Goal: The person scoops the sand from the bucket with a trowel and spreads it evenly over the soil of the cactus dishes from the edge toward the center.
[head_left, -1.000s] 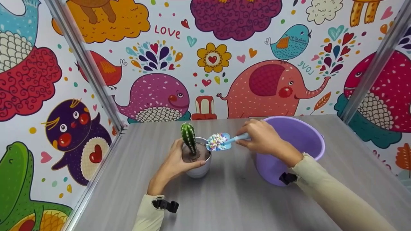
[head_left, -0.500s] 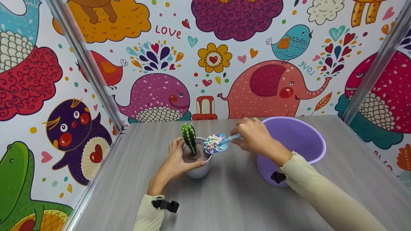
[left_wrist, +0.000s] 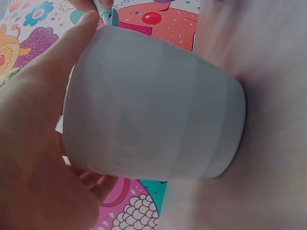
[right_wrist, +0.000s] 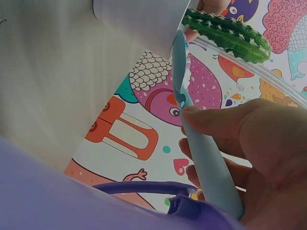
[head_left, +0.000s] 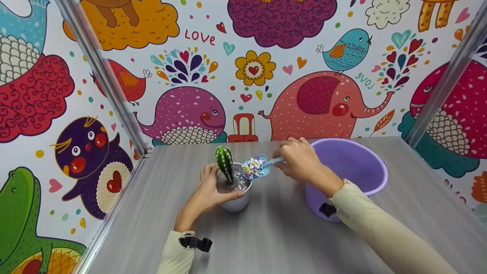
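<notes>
A green cactus [head_left: 225,163] stands in soil inside a white pot [head_left: 235,205] on the table. My left hand [head_left: 208,192] grips the pot by its left side, thumb along the front rim and fingers round the back. My right hand [head_left: 298,160] pinches the handle of a light blue scoop [head_left: 265,172], seen side-on in the right wrist view. The scoop's front edge is at the pot's right rim. Small multicoloured pebbles [head_left: 254,167] fill the scoop, and some pale ones [head_left: 242,183] lie on the soil right of the cactus.
A purple bucket [head_left: 374,186] stands right of the pot, partly behind my right forearm; its inside is only partly seen. The grey wood-grain table [head_left: 274,236] meets printed walls at the back and sides, with metal posts [head_left: 129,114] at the corners.
The scoop has moved left to the pot's rim, and some pebbles have spilled from it onto the soil. My left hand keeps its hold on the pot.
</notes>
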`<move>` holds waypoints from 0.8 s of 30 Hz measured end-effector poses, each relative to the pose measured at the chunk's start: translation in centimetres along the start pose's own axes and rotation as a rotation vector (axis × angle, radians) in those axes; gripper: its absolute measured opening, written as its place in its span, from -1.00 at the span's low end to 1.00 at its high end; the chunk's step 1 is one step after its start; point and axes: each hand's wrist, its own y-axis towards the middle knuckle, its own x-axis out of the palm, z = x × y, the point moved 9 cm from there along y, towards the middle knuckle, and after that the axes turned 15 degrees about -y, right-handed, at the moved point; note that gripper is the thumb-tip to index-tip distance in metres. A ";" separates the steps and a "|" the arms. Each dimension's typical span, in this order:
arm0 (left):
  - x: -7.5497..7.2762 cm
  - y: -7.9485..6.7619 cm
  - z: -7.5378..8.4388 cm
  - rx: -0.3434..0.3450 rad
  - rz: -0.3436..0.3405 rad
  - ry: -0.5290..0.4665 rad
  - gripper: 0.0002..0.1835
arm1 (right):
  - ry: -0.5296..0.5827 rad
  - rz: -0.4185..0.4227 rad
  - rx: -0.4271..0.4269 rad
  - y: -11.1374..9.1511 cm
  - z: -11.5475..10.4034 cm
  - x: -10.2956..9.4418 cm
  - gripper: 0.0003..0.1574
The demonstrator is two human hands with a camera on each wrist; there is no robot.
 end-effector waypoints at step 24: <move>-0.5 -0.1 0.1 -0.002 -0.011 -0.010 0.23 | -0.054 0.056 -0.023 0.2 -0.5 -0.9 -0.70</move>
